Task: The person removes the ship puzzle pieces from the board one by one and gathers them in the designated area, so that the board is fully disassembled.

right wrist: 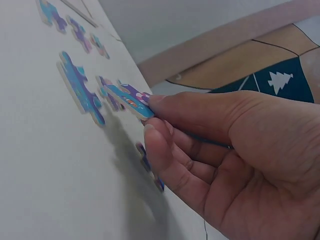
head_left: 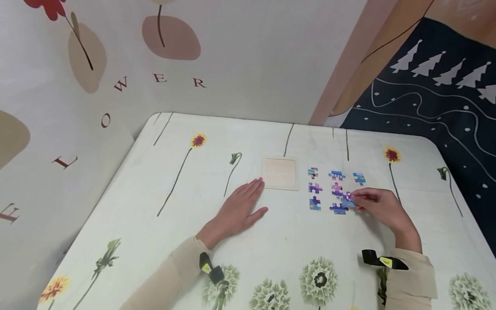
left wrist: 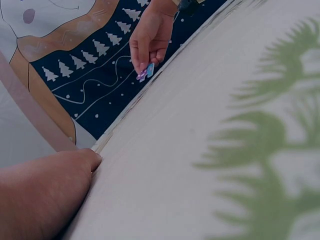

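Between thumb and fingers, my right hand pinches a blue and purple jigsaw piece, held just above the table and tilted in the right wrist view. In the head view that piece partly covers other jigsaw pieces below it, among them a blue-purple piece and a pink-purple piece. My left hand lies flat on the table, its fingertips at the lower left corner of a square wooden puzzle tray. The left wrist view shows only part of that hand, at lower left.
Left of the held piece stands a column of jigsaw pieces. Farther back lie a blue piece and a small blue piece. Printed flowers cover the white tablecloth. A pale wall rises behind.
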`<move>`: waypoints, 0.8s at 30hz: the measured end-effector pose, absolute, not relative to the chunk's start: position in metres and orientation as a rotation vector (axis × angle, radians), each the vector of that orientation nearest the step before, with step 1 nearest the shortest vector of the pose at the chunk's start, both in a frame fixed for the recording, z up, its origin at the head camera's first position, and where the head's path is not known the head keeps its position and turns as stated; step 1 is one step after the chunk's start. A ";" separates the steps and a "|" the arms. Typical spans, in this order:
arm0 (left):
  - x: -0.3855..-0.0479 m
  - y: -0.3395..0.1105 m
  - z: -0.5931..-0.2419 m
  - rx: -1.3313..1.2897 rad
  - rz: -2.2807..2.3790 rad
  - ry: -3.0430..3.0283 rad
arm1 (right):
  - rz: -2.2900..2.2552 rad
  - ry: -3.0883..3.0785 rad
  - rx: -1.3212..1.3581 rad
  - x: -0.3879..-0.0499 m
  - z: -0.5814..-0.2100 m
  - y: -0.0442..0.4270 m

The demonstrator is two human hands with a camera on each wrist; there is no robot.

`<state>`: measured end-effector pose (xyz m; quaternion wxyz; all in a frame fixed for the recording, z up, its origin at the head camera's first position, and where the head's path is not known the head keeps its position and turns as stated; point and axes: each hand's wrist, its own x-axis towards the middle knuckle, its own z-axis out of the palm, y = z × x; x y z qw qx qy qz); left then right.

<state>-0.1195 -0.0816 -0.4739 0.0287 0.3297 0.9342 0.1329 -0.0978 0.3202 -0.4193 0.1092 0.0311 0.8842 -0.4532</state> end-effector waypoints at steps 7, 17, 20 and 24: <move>-0.120 -0.081 -0.474 1.019 0.409 2.887 | -1.319 2.582 0.097 -0.088 -0.422 0.339; -0.120 -0.081 -0.473 1.027 0.404 2.892 | -1.287 2.535 0.205 -0.078 -0.426 0.358; -0.120 -0.081 -0.474 1.028 0.410 2.895 | -1.302 2.521 0.222 -0.077 -0.427 0.362; -0.119 -0.081 -0.475 1.020 0.422 2.891 | -1.326 2.501 0.226 -0.075 -0.429 0.366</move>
